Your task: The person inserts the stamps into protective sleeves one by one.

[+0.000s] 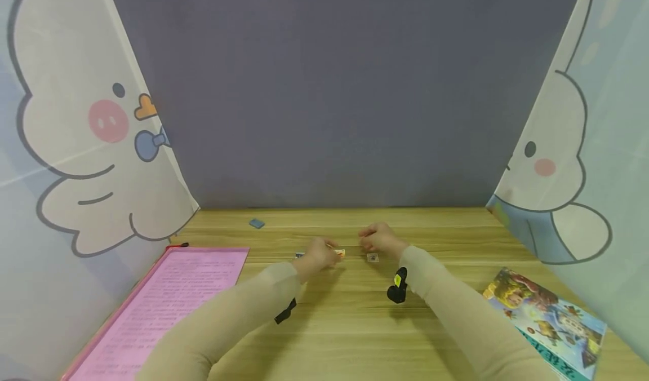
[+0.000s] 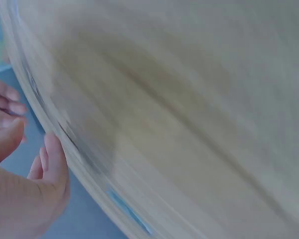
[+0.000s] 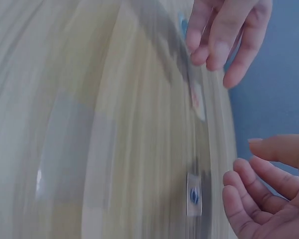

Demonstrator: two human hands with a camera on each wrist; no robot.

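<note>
Over the far middle of the table, my left hand (image 1: 319,255) hovers with loosely bent fingers and nothing visible in its grasp. Beneath its fingertips a small picture card (image 1: 340,253) lies flat, partly covered, and another small dark-blue printed piece (image 1: 299,255) shows at its other side. To the right, my right hand (image 1: 381,240) is held just above a small square see-through piece (image 1: 372,257) with a dark-blue mark. Thumb and fingers of the right hand (image 3: 269,194) are spread apart in the right wrist view, beside that piece. The hands face each other with a gap between them.
A small blue flat block (image 1: 256,223) lies at the back left. A pink-framed sheet of print (image 1: 187,296) covers the left side of the table. At the right lies a colourful illustrated box or book (image 1: 550,319). A grey panel (image 1: 345,93) rises behind the table, cartoon-printed cloths on both sides.
</note>
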